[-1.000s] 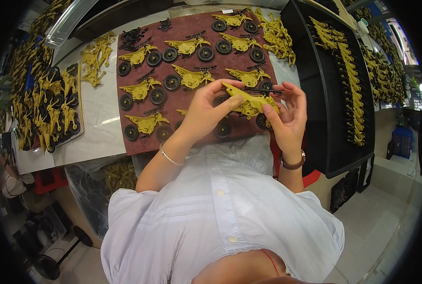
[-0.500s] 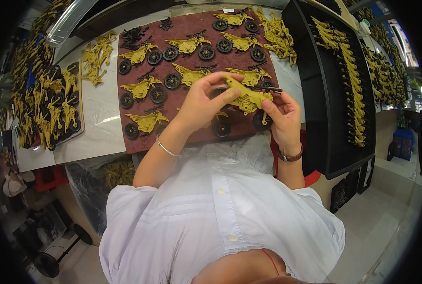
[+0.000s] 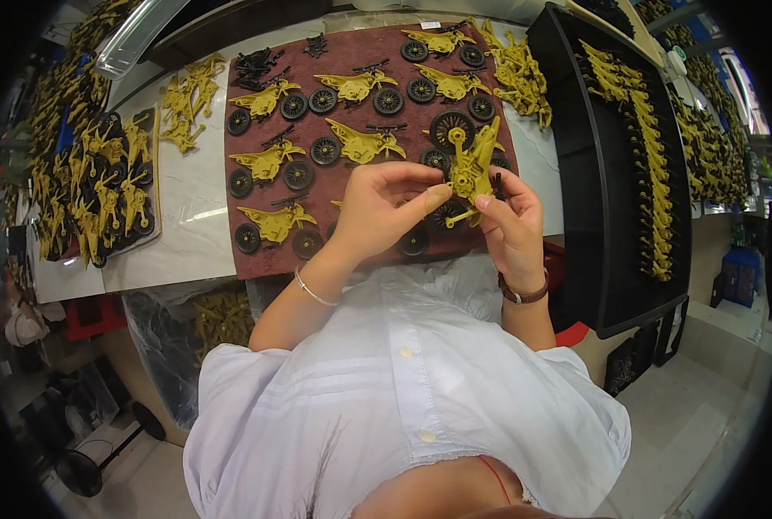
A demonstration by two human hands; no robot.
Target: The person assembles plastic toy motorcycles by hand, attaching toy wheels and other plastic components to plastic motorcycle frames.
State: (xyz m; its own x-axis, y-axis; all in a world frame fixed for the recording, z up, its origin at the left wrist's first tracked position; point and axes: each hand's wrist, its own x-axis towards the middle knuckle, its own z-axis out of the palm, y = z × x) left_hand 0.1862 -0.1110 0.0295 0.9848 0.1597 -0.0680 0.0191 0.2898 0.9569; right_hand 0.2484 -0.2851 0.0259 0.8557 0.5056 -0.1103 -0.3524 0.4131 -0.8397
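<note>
Yellow motorbike (image 3: 473,171), pinched by right hand (image 3: 517,223), is beside left hand (image 3: 381,208), whose grip's unclear.

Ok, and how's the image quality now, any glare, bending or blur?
In the head view, edges of the black tray bow and the corners go black; the held yellow toy motorbike looks fairly sharp; a bright patch at far right is washed out; the lower-left clutter is dim and soft.

Right hand (image 3: 516,214) had fingers hidden behind that yellow toy motorcycle (image 3: 471,180), and left hand (image 3: 388,209) blocked part of the maroon mat (image 3: 344,50)!
</note>
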